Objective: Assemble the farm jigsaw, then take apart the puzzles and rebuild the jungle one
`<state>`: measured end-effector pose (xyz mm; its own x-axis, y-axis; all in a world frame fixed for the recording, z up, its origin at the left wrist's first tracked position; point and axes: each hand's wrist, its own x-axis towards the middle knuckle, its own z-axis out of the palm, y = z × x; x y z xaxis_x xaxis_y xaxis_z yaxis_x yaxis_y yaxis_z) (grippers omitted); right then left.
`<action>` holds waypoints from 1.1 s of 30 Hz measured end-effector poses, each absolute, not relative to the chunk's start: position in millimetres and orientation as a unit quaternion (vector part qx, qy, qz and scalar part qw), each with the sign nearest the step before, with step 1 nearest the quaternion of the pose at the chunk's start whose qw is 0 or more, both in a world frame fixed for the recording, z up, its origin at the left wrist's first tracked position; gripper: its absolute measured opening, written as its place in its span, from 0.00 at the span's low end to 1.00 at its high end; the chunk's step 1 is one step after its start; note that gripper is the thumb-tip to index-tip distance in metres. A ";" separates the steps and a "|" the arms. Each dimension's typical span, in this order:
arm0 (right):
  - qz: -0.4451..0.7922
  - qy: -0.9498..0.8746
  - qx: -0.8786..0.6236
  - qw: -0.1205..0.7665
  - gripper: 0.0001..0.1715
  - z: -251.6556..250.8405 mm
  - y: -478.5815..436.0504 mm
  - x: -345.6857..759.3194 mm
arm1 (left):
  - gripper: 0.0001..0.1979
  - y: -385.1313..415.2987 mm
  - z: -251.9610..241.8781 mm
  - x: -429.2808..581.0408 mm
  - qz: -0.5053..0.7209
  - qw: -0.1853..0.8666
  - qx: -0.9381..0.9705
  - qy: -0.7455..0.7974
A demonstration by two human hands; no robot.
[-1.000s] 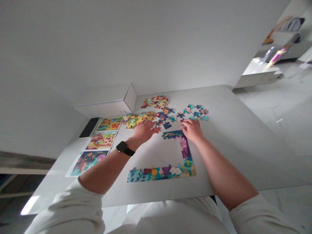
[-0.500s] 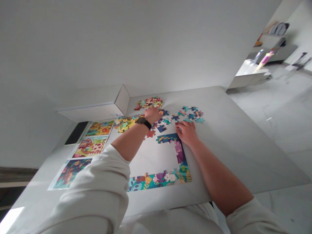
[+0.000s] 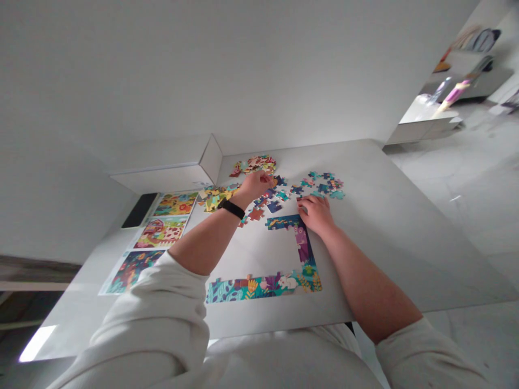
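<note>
My left hand (image 3: 256, 183), a black watch on its wrist, is over the loose jigsaw pieces (image 3: 256, 214). Its fingers are curled together, and whatever they may hold is too small to make out. My right hand (image 3: 318, 214) lies on the table with fingers stretched out, just above the top right corner of a partly joined puzzle frame (image 3: 263, 287). A small dark piece shows at its fingertips. The joined frame has a bottom row, a right side and a short top stretch, with a rabbit and plants on it.
A pile of pinkish pieces (image 3: 259, 161) lies at the back, yellow ones (image 3: 214, 201) left of my hand, and blue-teal ones (image 3: 323, 187) to the right. A white box (image 3: 162, 173), a black phone (image 3: 140, 210) and a sheet of three pictures (image 3: 160, 232) are at left.
My left hand has lifted a little from the pieces and its fingers have drawn together. My right hand stays by the frame's corner. The whole view has shifted slightly.
</note>
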<state>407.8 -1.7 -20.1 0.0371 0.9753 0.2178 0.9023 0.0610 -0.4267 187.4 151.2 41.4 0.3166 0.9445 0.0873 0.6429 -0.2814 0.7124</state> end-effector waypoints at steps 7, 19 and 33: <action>0.061 -0.701 -0.667 0.244 0.17 -26.4 -1.0 411.5 | 0.20 60.8 44.8 101.1 0.302 0.599 0.538 0.510; 0.157 -0.687 -0.594 0.388 0.21 5.9 -17.8 388.9 | 0.24 11.6 25.8 88.0 0.337 0.723 0.424 0.429; 0.452 -0.591 -0.491 0.453 0.24 -1.4 -26.2 336.5 | 0.25 -3.0 1.3 98.5 0.324 0.658 0.553 0.396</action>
